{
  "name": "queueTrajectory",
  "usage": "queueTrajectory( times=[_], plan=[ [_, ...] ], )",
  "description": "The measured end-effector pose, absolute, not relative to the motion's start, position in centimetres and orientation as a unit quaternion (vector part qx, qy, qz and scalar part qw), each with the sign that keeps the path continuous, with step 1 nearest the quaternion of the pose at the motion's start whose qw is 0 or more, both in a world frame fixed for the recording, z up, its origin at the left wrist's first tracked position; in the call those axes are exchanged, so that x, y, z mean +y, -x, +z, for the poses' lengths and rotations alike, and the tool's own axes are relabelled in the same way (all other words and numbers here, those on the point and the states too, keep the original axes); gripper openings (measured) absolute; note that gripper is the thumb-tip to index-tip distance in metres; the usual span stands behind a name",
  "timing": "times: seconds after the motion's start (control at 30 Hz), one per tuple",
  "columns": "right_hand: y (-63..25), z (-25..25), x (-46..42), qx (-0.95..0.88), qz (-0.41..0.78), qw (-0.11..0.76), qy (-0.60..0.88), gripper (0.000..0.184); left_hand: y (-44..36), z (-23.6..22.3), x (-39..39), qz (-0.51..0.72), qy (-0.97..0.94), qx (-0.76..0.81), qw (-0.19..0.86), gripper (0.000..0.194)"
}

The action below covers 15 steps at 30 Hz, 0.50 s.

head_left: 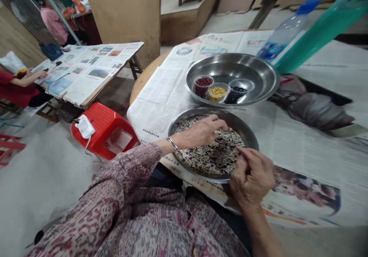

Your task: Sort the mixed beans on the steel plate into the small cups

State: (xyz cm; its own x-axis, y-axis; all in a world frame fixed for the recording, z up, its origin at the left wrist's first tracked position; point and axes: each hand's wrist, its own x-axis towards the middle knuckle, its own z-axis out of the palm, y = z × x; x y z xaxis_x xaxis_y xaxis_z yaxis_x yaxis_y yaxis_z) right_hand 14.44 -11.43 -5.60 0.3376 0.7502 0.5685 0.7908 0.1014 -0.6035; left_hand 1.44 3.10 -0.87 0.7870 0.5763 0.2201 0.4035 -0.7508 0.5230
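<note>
A steel plate (247,134) of mixed beans (212,155) lies on a newspaper-covered table in front of me. My left hand (201,131) reaches over the beans with fingertips pinched together on something too small to name. My right hand (251,176) rests curled at the plate's near right rim, fingers closed among the beans. Behind it a larger steel basin (258,71) holds three small cups: red beans (203,83), yellow beans (217,93) and black beans (237,91).
A plastic water bottle (283,32) and a green plastic object (319,30) lie behind the basin. Dark cloth (310,105) sits at right. A red stool (105,128) with a white charger stands on the floor at left. Other people sit at a second papered table (86,71).
</note>
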Motion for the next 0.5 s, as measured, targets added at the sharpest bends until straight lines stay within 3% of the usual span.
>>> queueTrajectory(
  times=[0.1,0.3,0.37,0.5],
  plan=[
    [-14.5,-5.7,-11.5,-0.578,-0.015,0.478,0.662,0.035,1.7,0.4,3.3,0.245,-0.900,0.283,0.225,0.011],
    [-14.5,-5.3,-11.9,-0.595,-0.001,0.449,0.667,0.042,10.9,-0.4,-3.1,0.372,-0.815,0.422,0.136,0.021],
    [-14.5,-5.2,-12.0,-0.604,-0.003,0.440,0.664,0.044,12.9,-1.7,-5.9,0.320,-0.827,0.456,0.076,0.021],
    [-15.3,-6.3,-12.2,-0.606,-0.028,0.455,0.652,0.047,13.2,-4.6,-10.2,0.156,-0.878,0.453,0.018,0.062]
  ],
)
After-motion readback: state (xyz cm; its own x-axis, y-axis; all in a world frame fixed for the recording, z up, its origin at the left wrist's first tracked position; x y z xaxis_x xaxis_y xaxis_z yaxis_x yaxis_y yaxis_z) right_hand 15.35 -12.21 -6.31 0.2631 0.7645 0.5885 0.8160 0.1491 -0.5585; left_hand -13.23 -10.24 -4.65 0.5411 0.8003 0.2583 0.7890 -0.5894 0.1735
